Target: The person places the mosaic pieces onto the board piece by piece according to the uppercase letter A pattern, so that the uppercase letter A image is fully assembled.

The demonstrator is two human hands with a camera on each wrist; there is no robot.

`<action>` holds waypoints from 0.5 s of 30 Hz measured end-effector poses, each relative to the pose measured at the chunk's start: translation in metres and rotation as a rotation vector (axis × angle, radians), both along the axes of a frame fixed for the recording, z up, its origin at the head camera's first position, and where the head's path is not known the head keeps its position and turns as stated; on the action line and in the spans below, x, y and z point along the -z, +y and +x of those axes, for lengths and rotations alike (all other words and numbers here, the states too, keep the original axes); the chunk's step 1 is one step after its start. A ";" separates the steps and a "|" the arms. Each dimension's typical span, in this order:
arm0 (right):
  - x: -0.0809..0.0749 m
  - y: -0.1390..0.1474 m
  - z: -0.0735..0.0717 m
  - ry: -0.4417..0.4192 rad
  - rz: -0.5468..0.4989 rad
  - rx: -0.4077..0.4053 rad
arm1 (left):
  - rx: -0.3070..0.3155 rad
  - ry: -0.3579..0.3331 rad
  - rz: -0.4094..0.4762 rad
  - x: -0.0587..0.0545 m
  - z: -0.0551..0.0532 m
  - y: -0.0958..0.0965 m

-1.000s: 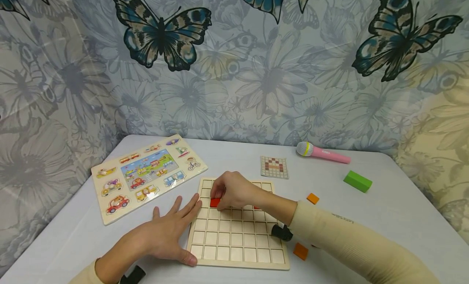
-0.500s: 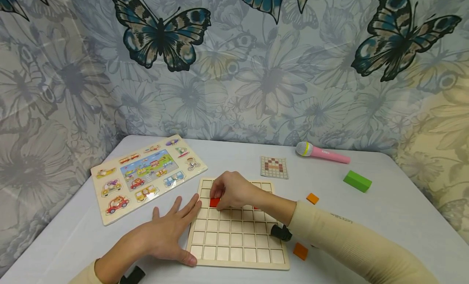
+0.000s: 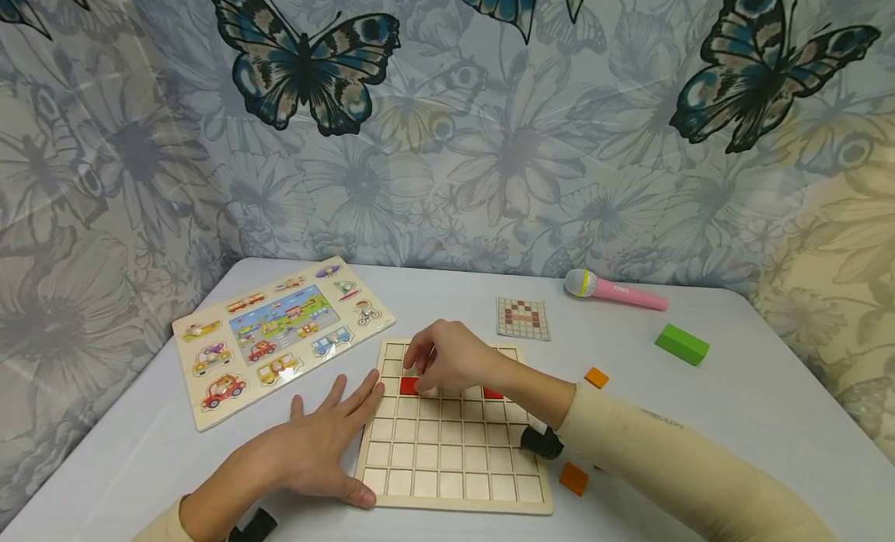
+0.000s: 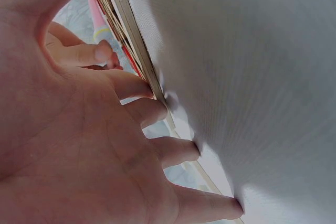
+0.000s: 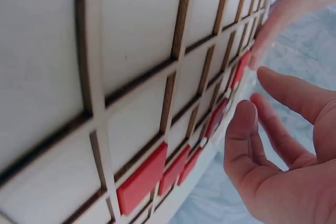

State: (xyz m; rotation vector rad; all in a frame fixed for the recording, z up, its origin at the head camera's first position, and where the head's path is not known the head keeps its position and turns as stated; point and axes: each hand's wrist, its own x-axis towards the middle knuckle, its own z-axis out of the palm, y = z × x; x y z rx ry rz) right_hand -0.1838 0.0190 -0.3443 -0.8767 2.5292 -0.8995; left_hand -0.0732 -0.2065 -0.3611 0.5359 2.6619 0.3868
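My left hand (image 3: 315, 449) lies with its fingers spread beside a wooden grid board (image 3: 461, 508); its fingertips and thumb touch the board's left edge. In the left wrist view, the fingertips press along that edge (image 4: 139, 40) and the white cloth. Above the upper left of the grid hovers my right hand (image 3: 457, 359), fingers loosely bent and holding nothing. A red square tile (image 3: 409, 386) sits in a cell just under its fingertips. Another red tile (image 3: 493, 393) shows under the right wrist. The right wrist view shows several red tiles (image 5: 143, 179) seated in cells.
A vehicle picture puzzle (image 3: 283, 332) lies at the left. Behind the grid is a small pattern card (image 3: 523, 318). To the right are a pink toy microphone (image 3: 622, 293), a green block (image 3: 682, 345) and orange tiles (image 3: 574, 478). A butterfly-print cloth (image 3: 447, 138) hangs behind.
My right hand has let go of the red tile and risen slightly, leaving the tile in its cell. My left hand has stayed at the board's edge.
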 end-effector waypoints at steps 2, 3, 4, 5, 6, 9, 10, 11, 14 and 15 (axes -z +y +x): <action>-0.002 0.004 -0.001 -0.006 -0.003 0.012 | -0.001 -0.003 0.001 0.000 0.000 0.000; -0.004 0.006 -0.001 -0.007 -0.008 0.016 | -0.001 -0.003 0.003 0.000 0.000 0.000; -0.005 0.009 -0.001 -0.006 -0.013 0.018 | -0.002 -0.004 0.004 0.000 0.001 0.000; -0.006 0.012 -0.002 -0.004 -0.017 0.021 | -0.002 -0.003 0.005 0.000 0.000 0.000; -0.007 0.015 -0.002 0.000 -0.023 0.023 | -0.003 -0.004 0.007 0.000 0.001 0.000; -0.011 0.024 -0.002 0.003 -0.043 0.027 | -0.006 -0.006 0.010 0.000 0.001 0.000; -0.013 0.027 -0.001 0.005 -0.047 0.029 | -0.009 -0.008 0.011 0.000 0.001 0.000; -0.014 0.031 -0.001 0.005 -0.053 0.032 | -0.010 -0.008 0.012 -0.001 0.001 0.001; -0.018 0.041 0.001 0.000 -0.069 0.044 | -0.011 -0.008 0.012 -0.001 0.001 0.001; -0.020 0.045 0.002 -0.008 -0.073 0.051 | -0.009 -0.008 0.012 -0.001 0.001 0.001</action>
